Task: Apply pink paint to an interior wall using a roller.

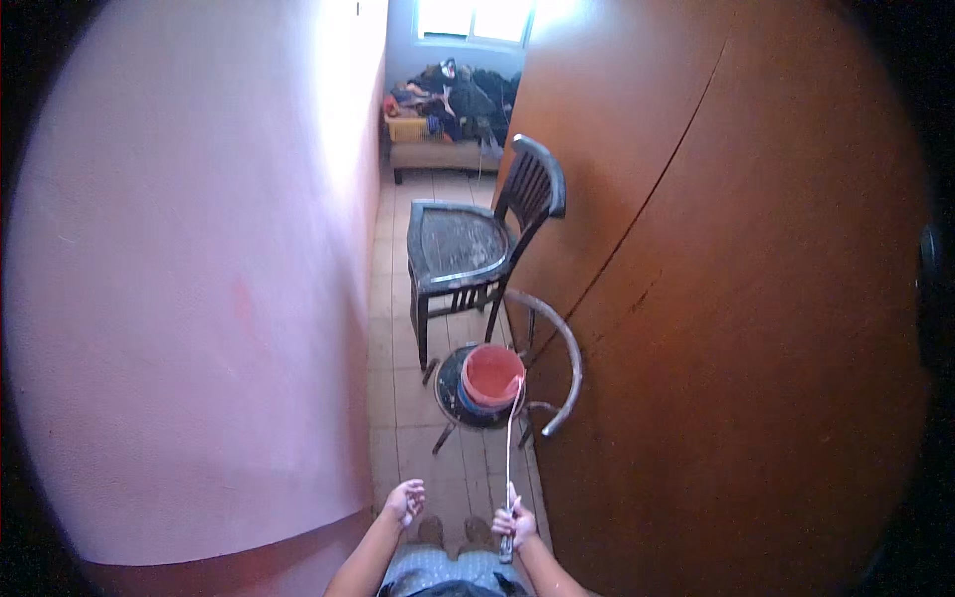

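In my right hand point(514, 521) is the grip of a paint roller point(510, 438) with a long thin pale rod. The far end of the rod reaches the right rim of a bucket point(468, 391), where its small head is hard to make out. Pinkish-red paint point(492, 372) coats the inside of the bucket. The bucket stands on the dark round seat of a stool point(448, 400) with metal legs and a curved metal back. My left hand point(405, 500) hangs in front of me near the pink wall, holding nothing, its fingers loosely curled and apart.
A dark wooden chair point(460, 244) stands just beyond the stool. On the left runs a pink wall point(199, 298), on the right a brown wooden panel point(716, 318). The tiled floor point(398, 398) leads to piled clothes point(463, 99) under a bright window point(473, 20).
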`<control>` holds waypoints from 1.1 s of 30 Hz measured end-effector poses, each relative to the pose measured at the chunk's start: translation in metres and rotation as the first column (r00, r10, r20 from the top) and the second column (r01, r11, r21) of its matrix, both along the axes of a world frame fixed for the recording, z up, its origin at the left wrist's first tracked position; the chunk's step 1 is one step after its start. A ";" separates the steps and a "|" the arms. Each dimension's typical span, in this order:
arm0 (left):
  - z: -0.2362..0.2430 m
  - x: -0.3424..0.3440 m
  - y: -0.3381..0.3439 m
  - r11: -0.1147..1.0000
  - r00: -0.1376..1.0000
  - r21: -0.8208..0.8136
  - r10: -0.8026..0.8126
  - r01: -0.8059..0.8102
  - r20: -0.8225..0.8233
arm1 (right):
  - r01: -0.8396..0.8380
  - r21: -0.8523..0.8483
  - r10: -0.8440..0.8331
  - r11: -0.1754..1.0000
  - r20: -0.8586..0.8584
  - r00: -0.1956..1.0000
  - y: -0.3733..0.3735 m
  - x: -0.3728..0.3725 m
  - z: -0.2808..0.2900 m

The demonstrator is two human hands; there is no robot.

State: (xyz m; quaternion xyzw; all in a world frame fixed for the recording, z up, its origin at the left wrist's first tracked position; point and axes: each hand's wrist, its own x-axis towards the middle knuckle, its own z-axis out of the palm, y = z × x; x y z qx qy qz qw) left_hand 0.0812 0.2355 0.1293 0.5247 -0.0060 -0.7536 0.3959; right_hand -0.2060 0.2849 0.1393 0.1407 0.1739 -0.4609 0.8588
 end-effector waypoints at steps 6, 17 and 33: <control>0.007 0.007 0.003 1.000 1.000 0.016 0.002 -0.002 -0.027 | 0.016 -0.032 -0.015 0.999 0.046 0.999 -0.009 0.002 0.019; -0.002 0.025 0.016 0.998 0.998 0.045 0.042 -0.039 -0.053 | 0.008 -0.091 -0.025 0.996 -0.189 0.982 -0.020 0.006 0.047; 0.007 0.042 0.021 0.986 0.985 0.002 0.165 -0.165 -0.043 | 0.009 -0.100 -0.035 0.995 -0.265 0.964 -0.009 0.004 0.051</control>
